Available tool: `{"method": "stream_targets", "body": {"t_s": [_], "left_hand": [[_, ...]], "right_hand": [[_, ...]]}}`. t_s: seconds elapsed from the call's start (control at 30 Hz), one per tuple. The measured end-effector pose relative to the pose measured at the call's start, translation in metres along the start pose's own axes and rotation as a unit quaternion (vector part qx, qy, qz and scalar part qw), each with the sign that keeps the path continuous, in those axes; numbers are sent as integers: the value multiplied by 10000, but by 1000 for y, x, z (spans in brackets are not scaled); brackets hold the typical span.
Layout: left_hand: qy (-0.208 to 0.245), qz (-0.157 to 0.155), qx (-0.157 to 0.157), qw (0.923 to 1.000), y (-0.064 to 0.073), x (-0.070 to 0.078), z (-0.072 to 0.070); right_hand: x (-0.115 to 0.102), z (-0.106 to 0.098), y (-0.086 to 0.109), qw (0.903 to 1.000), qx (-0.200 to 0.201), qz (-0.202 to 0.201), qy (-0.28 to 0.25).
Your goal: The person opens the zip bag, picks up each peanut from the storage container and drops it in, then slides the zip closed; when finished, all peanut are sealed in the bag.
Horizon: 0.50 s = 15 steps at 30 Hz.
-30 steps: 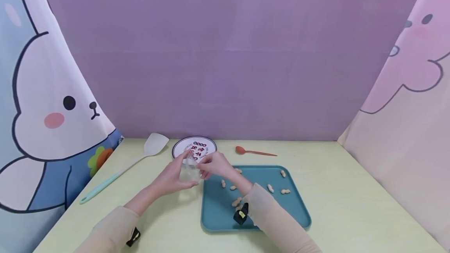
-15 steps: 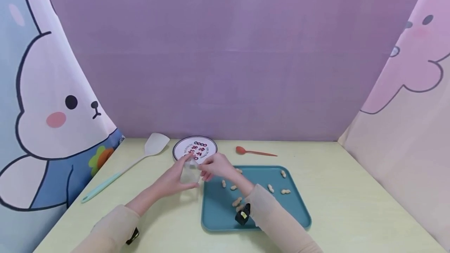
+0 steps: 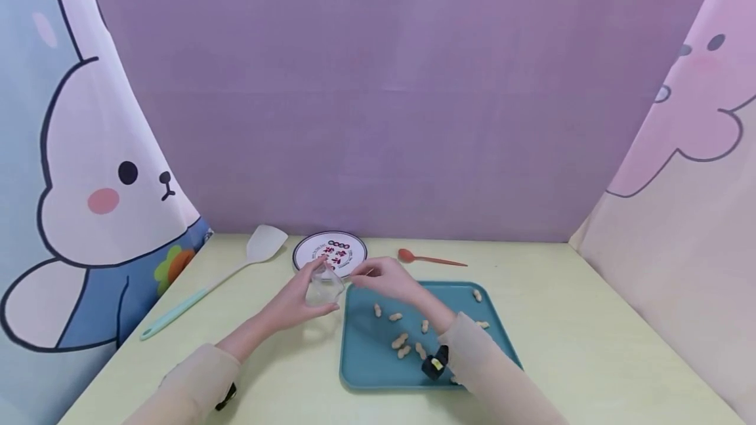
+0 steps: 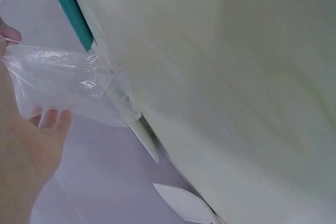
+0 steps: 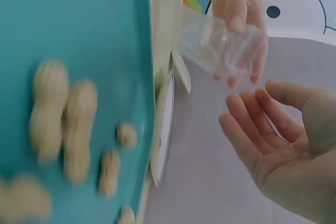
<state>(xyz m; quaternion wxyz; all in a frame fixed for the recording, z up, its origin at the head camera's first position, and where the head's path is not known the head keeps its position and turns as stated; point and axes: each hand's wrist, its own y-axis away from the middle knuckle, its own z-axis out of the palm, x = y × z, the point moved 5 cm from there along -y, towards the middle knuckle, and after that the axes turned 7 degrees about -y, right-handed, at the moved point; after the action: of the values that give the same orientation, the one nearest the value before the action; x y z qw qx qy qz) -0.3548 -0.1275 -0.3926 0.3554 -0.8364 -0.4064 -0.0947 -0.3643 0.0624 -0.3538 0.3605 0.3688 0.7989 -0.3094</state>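
A clear plastic bag [image 3: 322,290] is held above the table by my left hand [image 3: 292,302], its thumb on one side and fingers on the other. In the left wrist view the bag [image 4: 68,82] hangs with shiny creases, and nothing is visible inside it. My right hand [image 3: 386,279] hovers just right of the bag, over the far left corner of a teal tray [image 3: 360,356]. Its fingers [image 5: 247,135] are loosely bent and hold nothing in the right wrist view. Several unshelled peanuts [image 3: 399,341] lie scattered on the tray, some partly hidden by the right arm.
Behind the hands lies a round white plate [image 3: 307,249] with red writing. A spatula [image 3: 267,243] with a mint handle rests on the left side of the table. An orange spoon [image 3: 406,255] lies behind the tray. Purple cloth [image 3: 378,97] walls off the back.
My right hand has left the bag's edge and shifted right, over the tray's corner. The left hand still grips the bag, whose mouth now looks wider. The head view has tilted slightly.
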Motion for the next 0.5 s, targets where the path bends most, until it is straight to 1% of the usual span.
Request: {"method": "stream_targets", "body": {"t_s": [0.1, 0.2, 0.3, 0.37, 0.5], "left_hand": [[-28, -76, 1, 10000, 1, -1, 1], [-101, -42, 29, 9999, 1, -1, 1], [-159, 22, 64, 9999, 1, -1, 0], [-175, 16, 47, 9998, 1, -1, 0], [-75, -41, 25, 10000, 0, -2, -1]], "right_hand": [[1, -18, 12, 9990, 108, -181, 390], [6, -38, 28, 9982, 204, -255, 510], [9, -58, 45, 9979, 342, -144, 525], [5, -71, 57, 9970, 459, -60, 623], [21, -100, 78, 9932, 732, 93, 896]]}}
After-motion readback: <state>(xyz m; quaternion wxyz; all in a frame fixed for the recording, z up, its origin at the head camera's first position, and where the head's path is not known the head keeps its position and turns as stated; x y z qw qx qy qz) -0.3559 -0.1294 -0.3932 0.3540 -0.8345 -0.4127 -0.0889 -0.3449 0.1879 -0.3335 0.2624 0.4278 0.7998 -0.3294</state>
